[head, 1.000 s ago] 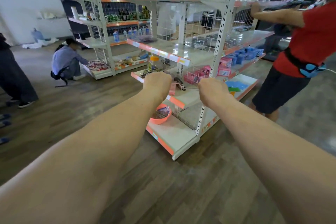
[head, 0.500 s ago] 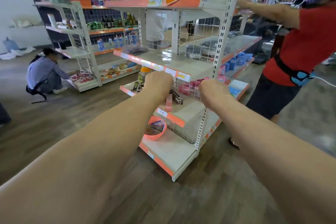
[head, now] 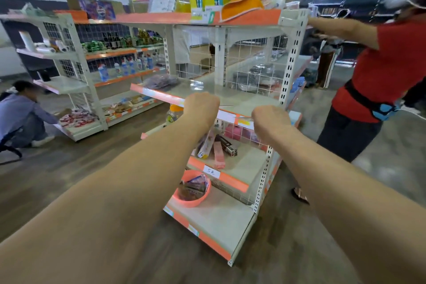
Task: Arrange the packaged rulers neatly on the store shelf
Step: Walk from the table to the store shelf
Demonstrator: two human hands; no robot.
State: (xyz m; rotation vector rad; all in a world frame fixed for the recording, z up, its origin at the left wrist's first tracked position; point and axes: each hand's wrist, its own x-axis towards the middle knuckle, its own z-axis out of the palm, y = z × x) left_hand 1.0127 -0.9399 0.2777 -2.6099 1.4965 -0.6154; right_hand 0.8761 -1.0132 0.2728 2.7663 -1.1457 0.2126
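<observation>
Both my arms reach toward the white and orange shelf unit (head: 285, 71). My left hand (head: 202, 108) and my right hand (head: 269, 122) are curled, backs toward me, at the front edge of the middle shelf (head: 244, 99). A thin clear packaged ruler (head: 227, 106) shows faintly as a line between the two hands, which hold its ends. My fingers are hidden behind the hands. On the shelf below lie several long packages (head: 217, 153), pink and dark, in a loose heap.
A pink bowl (head: 192, 191) of packets sits on the bottom shelf. A person in a red shirt (head: 387, 69) stands at the right, reaching to the top shelf. Another person (head: 20, 117) crouches at a second shelf unit (head: 69, 85) on the left.
The view has swung up and closer to the shelf. Both hands have risen from the lower shelf level to the front edge of the middle shelf, still holding the thin ruler between them.
</observation>
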